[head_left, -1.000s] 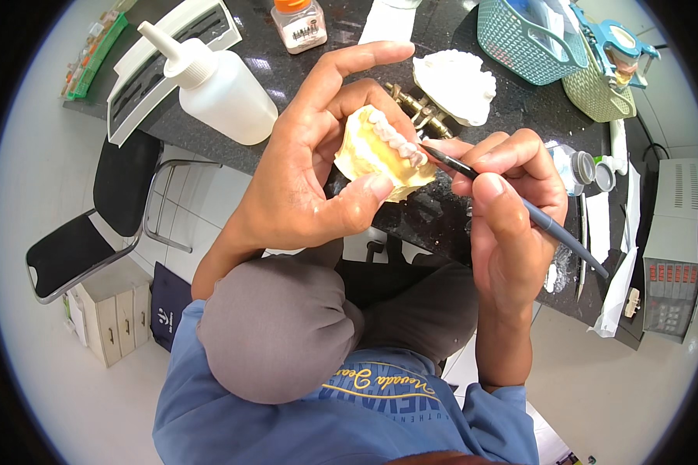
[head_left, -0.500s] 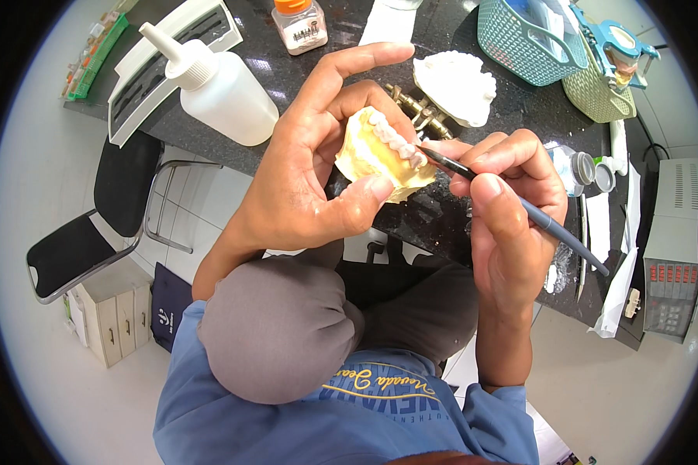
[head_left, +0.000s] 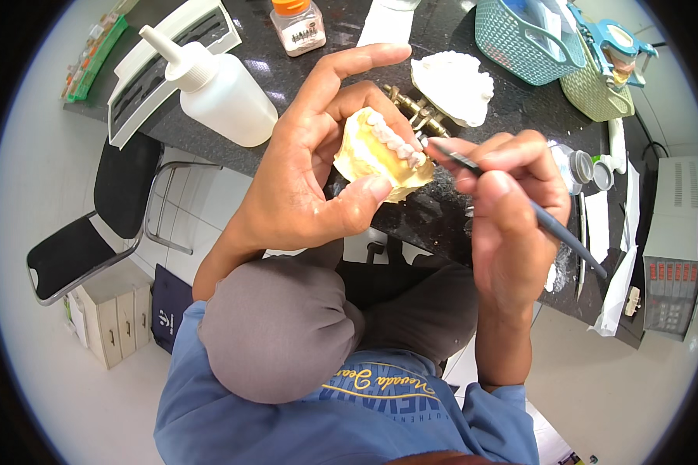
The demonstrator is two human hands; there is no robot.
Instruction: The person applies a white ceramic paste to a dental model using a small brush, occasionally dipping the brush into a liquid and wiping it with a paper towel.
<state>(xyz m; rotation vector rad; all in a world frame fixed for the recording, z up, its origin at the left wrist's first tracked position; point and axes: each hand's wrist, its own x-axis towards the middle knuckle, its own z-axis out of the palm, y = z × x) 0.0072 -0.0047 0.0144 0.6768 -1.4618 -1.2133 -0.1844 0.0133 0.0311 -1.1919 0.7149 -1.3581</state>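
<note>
My left hand (head_left: 306, 167) grips a yellow dental cast (head_left: 368, 159) between thumb and fingers, the index finger raised free above it. A row of white teeth (head_left: 392, 138) runs along the cast's edge and faces up. In a pen-like hold, my right hand (head_left: 520, 201) has a slim brush (head_left: 552, 223) with a blue-grey handle and a dark front end. The brush's front end is beside the teeth at the cast's right end, slightly apart from them. A small whitish spot shows by its tip; I cannot tell whether it sits on the brush.
Behind my hands, on the dark countertop (head_left: 426, 225), are a brass-coloured hinged articulator (head_left: 419, 112) and a white plaster cast (head_left: 454, 87). A white squeeze bottle (head_left: 229, 101) and an orange-capped jar (head_left: 298, 29) are at left. Baskets (head_left: 523, 46) and a small open jar (head_left: 574, 167) stand at right.
The brush's front end has drawn back slightly to the right, away from the teeth, with my right hand shifting along. My left hand and the dental cast stay almost still.
</note>
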